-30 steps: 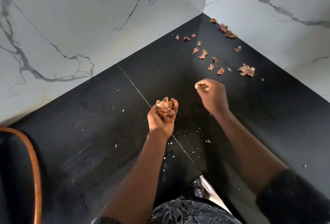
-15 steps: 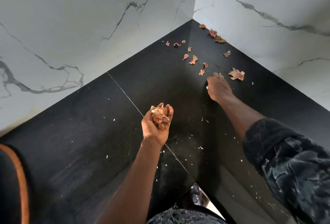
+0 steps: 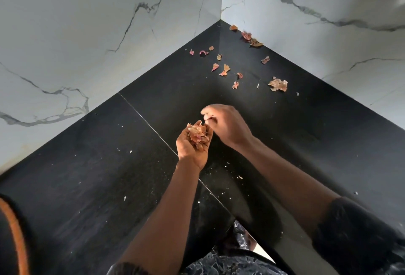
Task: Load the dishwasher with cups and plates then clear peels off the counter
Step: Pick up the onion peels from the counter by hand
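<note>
left hand (image 3: pixel 190 152): cupped, half-closed round peel pile (image 3: pixel 198 135)
right hand (image 3: pixel 230 125): fingers curled at the pile; can't tell if pinching
loose peels (image 3: pixel 277 84): scattered on tabletop (image 3: pixel 109 165), toward wall corner (image 3: pixel 221 0)

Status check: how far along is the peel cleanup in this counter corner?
Done: the near counter shows only white flecks. In hand: the left hand cups a pile of peels; the right hand bunches its fingertips over it, pinching something or not, unclear. Left: a dozen or so loose peels toward the corner, the largest clump by the right wall. Dishwasher not in view.
</note>
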Motion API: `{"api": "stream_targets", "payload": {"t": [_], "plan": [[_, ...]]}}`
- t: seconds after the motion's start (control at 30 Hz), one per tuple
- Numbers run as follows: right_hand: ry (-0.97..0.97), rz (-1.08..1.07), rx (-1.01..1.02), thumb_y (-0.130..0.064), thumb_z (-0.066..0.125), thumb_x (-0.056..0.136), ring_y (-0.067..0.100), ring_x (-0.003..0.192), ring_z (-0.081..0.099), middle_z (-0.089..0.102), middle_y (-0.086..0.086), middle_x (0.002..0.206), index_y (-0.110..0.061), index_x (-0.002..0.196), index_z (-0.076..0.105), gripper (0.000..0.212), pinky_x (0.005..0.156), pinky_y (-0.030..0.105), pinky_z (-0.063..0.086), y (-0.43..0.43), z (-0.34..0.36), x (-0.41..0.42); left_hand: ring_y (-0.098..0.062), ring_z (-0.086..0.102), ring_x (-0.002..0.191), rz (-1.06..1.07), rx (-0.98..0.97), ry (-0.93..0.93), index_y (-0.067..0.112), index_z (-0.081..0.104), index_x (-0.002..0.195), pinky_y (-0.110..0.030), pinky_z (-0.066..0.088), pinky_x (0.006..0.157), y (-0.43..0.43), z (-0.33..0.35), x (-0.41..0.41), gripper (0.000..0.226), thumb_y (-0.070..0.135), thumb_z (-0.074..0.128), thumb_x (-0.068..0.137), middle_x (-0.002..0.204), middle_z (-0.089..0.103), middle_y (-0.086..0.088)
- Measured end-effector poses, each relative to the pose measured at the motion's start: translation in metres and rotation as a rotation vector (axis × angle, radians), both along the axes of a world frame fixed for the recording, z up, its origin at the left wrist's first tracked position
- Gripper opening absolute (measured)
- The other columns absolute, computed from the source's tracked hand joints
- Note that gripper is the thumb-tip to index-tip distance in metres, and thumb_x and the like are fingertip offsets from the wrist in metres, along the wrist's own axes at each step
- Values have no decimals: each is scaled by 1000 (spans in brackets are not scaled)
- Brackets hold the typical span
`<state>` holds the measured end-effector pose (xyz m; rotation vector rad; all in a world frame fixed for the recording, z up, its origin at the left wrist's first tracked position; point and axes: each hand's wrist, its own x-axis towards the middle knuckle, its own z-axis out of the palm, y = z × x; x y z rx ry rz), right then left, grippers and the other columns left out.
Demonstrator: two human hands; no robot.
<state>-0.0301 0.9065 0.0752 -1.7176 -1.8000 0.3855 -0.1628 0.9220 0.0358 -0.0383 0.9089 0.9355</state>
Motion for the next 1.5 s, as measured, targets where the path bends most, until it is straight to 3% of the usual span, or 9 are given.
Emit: {"api": "stream_targets", "payload": {"t": [0.2,0.3,0.43,0.6,0.87,1.07,1.27,1.4,1.5], "plan": [[-19,112,-51,-42,67,92,6,77,64,70,-5,91,-17,96,76,27,69,24,53,11,20,1,-26,69,89,4,-14,40,5,69,106,-35,58,79,2,4,13,35,21,38,102,101,71,-15],[32,-22,-46,-40,70,92,11,75,66,73,0,90,-14,98,77,28,69,32,56,39,18,30,-33,69,97,31,-21,-33,-3,65,111,-42,56,94,5,4,12,34,21,44,101,105,68,-23],[-114,-294,-193,-21,67,96,24,106,66,69,11,120,-10,122,68,27,87,33,51,72,1,74,-34,68,96,21,0,-55,-4,64,110,-42,55,96,5,5,5,32,21,47,100,104,66,-24],[-286,-202,-517,-19,62,99,34,142,38,34,11,158,-13,151,41,56,113,47,37,78,-23,95,-35,69,101,24,5,-56,-4,62,122,-41,56,95,1,6,1,37,23,48,101,110,67,-24],[-382,-160,-221,-4,68,92,22,90,64,65,6,96,-9,96,72,9,76,35,58,24,-43,68,-35,68,99,56,3,-91,-4,60,124,-41,57,91,-1,7,2,36,22,48,101,108,67,-25],[20,-194,-140,-7,71,91,7,83,67,74,1,98,-11,99,75,11,74,21,55,-7,-27,35,-35,68,101,72,-13,-113,-3,59,128,-42,54,98,-3,5,4,38,22,46,102,112,66,-26],[147,-334,-106,-4,69,92,7,79,69,75,5,97,-9,102,75,13,64,9,45,-3,1,41,-35,68,101,91,-12,-118,-4,59,129,-42,54,98,-4,5,-1,40,22,46,101,114,66,-25],[214,-112,-62,-2,69,90,-2,75,67,74,1,94,-10,99,75,14,67,14,54,-3,31,23,-34,69,98,113,-27,-127,-3,62,122,-41,53,99,-1,5,-4,36,21,46,101,107,68,-24],[157,64,-89,-6,71,87,2,78,66,72,-2,93,-13,96,77,13,72,22,55,-17,27,-13,-22,73,80,102,-23,-77,3,68,107,-30,59,77,-2,7,-4,32,21,42,102,92,72,-12]]}}
